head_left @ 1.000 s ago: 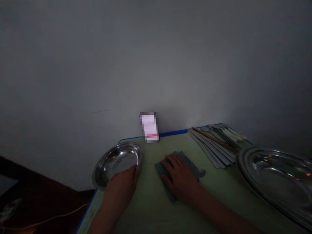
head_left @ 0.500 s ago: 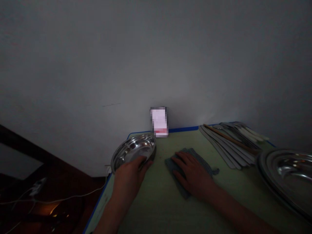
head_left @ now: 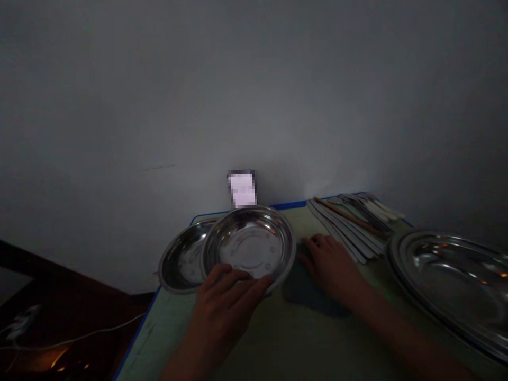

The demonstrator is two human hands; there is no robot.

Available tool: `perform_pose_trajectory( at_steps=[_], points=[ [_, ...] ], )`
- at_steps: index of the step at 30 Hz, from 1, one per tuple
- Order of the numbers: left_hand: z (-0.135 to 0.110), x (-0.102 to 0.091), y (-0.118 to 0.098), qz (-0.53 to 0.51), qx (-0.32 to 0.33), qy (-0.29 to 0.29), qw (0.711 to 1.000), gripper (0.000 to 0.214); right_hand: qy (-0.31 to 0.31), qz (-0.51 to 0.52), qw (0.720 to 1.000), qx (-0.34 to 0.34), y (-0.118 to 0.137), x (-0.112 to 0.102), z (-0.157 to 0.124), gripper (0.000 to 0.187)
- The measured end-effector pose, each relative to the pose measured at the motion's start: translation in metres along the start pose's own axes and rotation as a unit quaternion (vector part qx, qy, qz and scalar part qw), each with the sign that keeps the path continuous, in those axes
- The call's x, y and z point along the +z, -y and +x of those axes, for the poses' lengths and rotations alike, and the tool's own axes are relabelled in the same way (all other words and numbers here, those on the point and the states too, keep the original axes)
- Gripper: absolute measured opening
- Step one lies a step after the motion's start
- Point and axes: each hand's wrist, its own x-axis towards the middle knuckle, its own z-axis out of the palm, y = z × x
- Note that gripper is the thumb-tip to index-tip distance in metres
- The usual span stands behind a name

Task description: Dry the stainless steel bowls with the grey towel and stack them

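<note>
A shiny round steel dish point(head_left: 250, 248) is tilted up in my left hand point(head_left: 228, 307), with the fingers over its near rim. Behind and to its left, a second steel dish point(head_left: 178, 270) rests on the table's left side, partly covered by the first. To the right of the held dish, my right hand point(head_left: 333, 267) is on a grey knitted cloth point(head_left: 313, 293). Its fingers are bent at the cloth's upper edge, and the thumb points toward the held dish.
Large stacked steel dishes point(head_left: 448, 286) stand on the right. Behind them lie several flat-handled utensils point(head_left: 345, 227) and a wooden stick point(head_left: 349, 217). A lit phone point(head_left: 243, 189) leans on the wall. White cable point(head_left: 95, 332) runs below the blue-edged green table point(head_left: 154, 328).
My left hand has raised a dish off the one at the left and brought it right, beside the cloth. My right hand's fingers have gone from flat to bent. The view has shifted right.
</note>
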Motion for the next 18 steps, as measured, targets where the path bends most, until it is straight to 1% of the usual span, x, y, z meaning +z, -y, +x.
perform_pose_trajectory(
  at_steps=[2, 4, 5, 6, 7, 8, 9, 10, 11, 12, 13, 14, 15, 16, 18],
  points=[
    [-0.003, 0.006, -0.006, -0.025, 0.016, 0.014, 0.999, 0.022, 0.035, -0.032, 0.999, 0.006, -0.007, -0.008, 0.0, 0.028],
    [-0.006, 0.01, -0.009, -0.043, 0.031, 0.02, 0.998, 0.023, 0.061, -0.041, 0.997, 0.005, -0.012, -0.016, 0.001, 0.021],
    [-0.007, 0.012, -0.011, -0.051, 0.034, 0.024, 0.998, 0.023, 0.061, -0.037, 0.997, 0.01, -0.013, -0.02, 0.002, 0.02],
    [-0.008, 0.013, -0.012, -0.058, 0.036, 0.025, 0.997, 0.023, 0.044, -0.026, 0.998, 0.024, -0.015, -0.025, 0.003, 0.019],
    [-0.009, 0.015, -0.013, -0.065, 0.038, 0.026, 0.997, 0.023, 0.008, -0.007, 0.999, 0.049, -0.017, -0.029, 0.005, 0.017],
    [-0.009, 0.017, -0.014, -0.071, 0.039, 0.03, 0.996, 0.023, -0.047, 0.021, 0.996, 0.078, -0.019, -0.034, 0.007, 0.016],
    [-0.008, 0.018, -0.016, -0.075, 0.043, 0.035, 0.996, 0.022, -0.113, 0.058, 0.986, 0.104, -0.022, -0.038, 0.008, 0.017],
    [-0.008, 0.02, -0.017, -0.077, 0.046, 0.04, 0.995, 0.022, -0.182, 0.1, 0.971, 0.12, -0.024, -0.042, 0.01, 0.02],
    [-0.007, 0.021, -0.018, -0.081, 0.051, 0.048, 0.994, 0.021, -0.245, 0.14, 0.952, 0.118, -0.026, -0.045, 0.011, 0.021],
    [-0.007, 0.022, -0.018, -0.086, 0.055, 0.056, 0.993, 0.021, -0.295, 0.172, 0.934, 0.101, -0.027, -0.047, 0.011, 0.02],
    [-0.007, 0.022, -0.018, -0.095, 0.059, 0.064, 0.992, 0.019, -0.326, 0.196, 0.922, 0.072, -0.027, -0.049, 0.011, 0.017],
    [-0.007, 0.022, -0.018, -0.106, 0.056, 0.072, 0.99, 0.016, -0.333, 0.211, 0.918, 0.037, -0.026, -0.049, 0.01, 0.014],
    [-0.008, 0.022, -0.017, -0.118, 0.05, 0.087, 0.988, 0.014, -0.314, 0.219, 0.924, -0.002, -0.024, -0.048, 0.009, 0.012],
    [-0.009, 0.021, -0.015, -0.131, 0.042, 0.112, 0.984, 0.02, -0.273, 0.222, 0.935, -0.04, -0.022, -0.046, 0.008, 0.011],
    [-0.011, 0.019, -0.011, -0.155, 0.02, 0.155, 0.975, 0.034, -0.163, 0.218, 0.957, -0.099, -0.016, -0.041, 0.006, 0.013]
  ],
)
